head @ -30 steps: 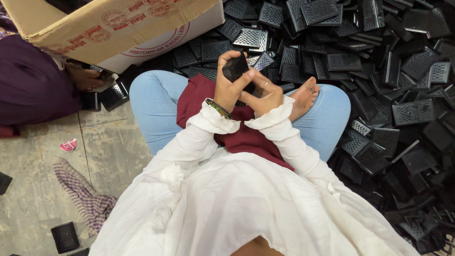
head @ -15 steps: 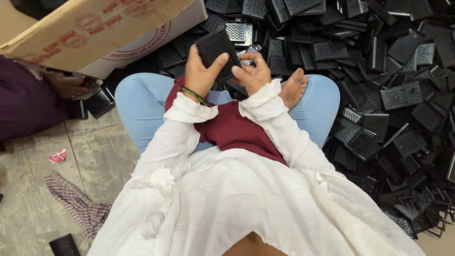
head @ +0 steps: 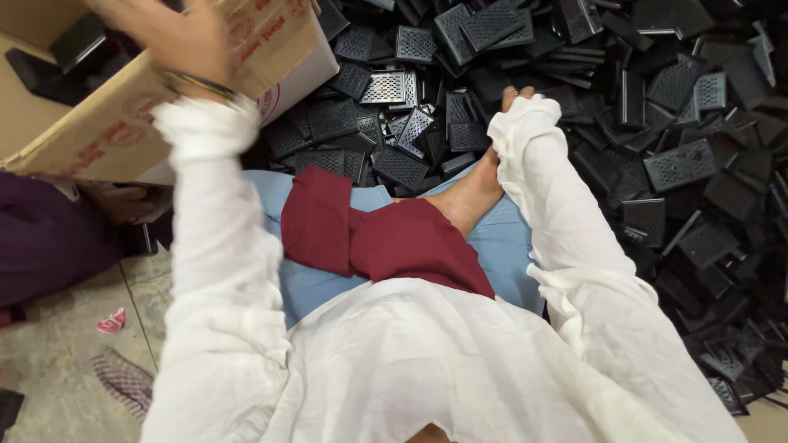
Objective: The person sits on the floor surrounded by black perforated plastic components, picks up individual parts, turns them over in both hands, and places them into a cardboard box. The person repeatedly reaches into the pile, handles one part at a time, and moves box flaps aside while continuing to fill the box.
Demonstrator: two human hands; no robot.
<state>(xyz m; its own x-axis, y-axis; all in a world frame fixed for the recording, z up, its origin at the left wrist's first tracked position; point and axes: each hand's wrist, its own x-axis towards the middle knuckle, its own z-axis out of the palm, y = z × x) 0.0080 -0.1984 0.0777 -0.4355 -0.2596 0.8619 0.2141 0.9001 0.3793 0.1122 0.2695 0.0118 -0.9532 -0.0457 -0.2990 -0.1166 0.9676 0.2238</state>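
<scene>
We are raising our left hand (head: 176, 37) to the far left, over the open cardboard box (head: 123, 123); it is blurred by motion, its fingers seem loosely spread, and we cannot tell whether it is grasping anything. A beaded bangle (head: 201, 82) is circling the wrist above the white sleeve (head: 217, 246). Our right hand (head: 513, 97) is reaching into the heap of black grilled plastic parts (head: 525, 49) at the far centre; only the fingertips are showing past the cuff, so we cannot tell its grip either. Dark pieces (head: 49, 53) are lying inside the box. Nearer, our bare foot (head: 468, 197) is resting on pale blue trousers (head: 328, 283) beside a maroon cloth (head: 377, 238). At the left, another person in purple cloth (head: 41, 238) is sitting on the tiled floor (head: 57, 361).
</scene>
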